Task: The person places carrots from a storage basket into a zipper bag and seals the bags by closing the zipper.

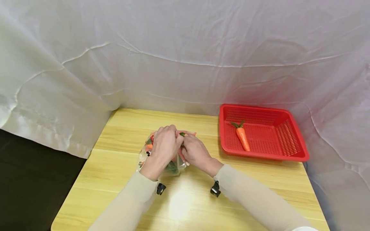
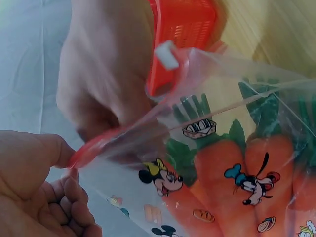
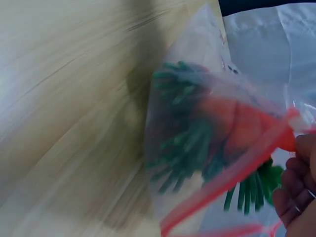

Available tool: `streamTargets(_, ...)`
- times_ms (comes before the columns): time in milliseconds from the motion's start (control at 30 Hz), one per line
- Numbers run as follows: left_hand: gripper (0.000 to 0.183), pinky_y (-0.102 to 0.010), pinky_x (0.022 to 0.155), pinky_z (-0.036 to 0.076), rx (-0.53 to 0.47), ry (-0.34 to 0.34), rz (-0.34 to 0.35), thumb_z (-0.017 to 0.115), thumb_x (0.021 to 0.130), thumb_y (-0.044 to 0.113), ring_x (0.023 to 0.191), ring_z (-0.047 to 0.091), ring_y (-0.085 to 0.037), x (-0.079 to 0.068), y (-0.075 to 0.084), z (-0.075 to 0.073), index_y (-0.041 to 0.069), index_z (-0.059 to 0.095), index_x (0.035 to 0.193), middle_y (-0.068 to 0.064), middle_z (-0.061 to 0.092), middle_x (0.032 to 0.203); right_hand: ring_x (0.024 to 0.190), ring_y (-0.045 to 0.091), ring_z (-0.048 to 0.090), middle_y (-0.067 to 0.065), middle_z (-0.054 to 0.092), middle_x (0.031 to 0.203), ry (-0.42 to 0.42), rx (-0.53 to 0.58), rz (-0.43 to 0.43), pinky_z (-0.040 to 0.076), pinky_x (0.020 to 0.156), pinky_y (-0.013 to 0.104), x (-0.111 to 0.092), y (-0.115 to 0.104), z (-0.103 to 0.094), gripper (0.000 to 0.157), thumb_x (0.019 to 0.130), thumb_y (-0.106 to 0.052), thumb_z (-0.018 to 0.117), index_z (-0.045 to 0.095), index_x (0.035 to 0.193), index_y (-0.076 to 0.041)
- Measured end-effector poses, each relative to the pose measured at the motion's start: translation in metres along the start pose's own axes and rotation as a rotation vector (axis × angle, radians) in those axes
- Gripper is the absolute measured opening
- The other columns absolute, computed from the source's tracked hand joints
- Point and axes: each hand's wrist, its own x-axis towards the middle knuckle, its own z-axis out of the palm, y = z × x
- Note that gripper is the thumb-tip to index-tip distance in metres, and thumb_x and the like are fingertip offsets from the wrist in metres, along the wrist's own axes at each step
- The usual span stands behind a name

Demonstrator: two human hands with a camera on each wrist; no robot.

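Note:
A clear zip bag (image 2: 118,192) with a red seal and cartoon prints stands at the table's middle. Inside it are several orange carrots (image 2: 222,180) with green tops, seen through the plastic. My left hand (image 1: 165,144) pinches the red seal edge between thumb and finger in the left wrist view. At the bag's mouth, my right hand (image 1: 198,154) has its fingers curled, partly hidden behind the seal. The right wrist view shows its thumb and fingers against the orange end of a carrot (image 3: 286,142).
A red plastic basket (image 1: 264,157) with a mesh bottom stands at the back right of the wooden table (image 1: 115,179). One carrot (image 1: 242,138) lies in it. Pale cloth (image 1: 185,83) hangs behind the table and along both sides.

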Motion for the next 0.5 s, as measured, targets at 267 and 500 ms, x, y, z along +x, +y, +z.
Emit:
streamTargets(267,0.022,-0.033,0.070,0.032,-0.026,0.019,0.010,0.058,0.089,0.009,0.067,0.040,-0.023,-0.005,-0.003,0.001,0.014,0.045,0.071,-0.002,0.041,0.066,0.089,0.027,0.067,0.006,0.075,0.092,0.231,-0.194,-0.191,0.053,0.080,0.043,-0.029,0.049,-0.044,0.008,0.093,-0.014,0.075,0.073,0.096,-0.007)
streamTargets(500,0.026,-0.032,0.067,0.028,-0.019,0.046,0.020,0.055,0.086,0.007,0.064,0.035,-0.022,-0.009,-0.007,0.005,0.016,0.038,0.068,0.001,0.032,0.065,0.096,0.039,0.062,0.015,0.071,0.102,0.193,-0.465,-0.153,0.046,0.080,0.051,-0.032,0.122,-0.114,0.018,0.095,-0.018,0.068,0.066,0.105,-0.003)
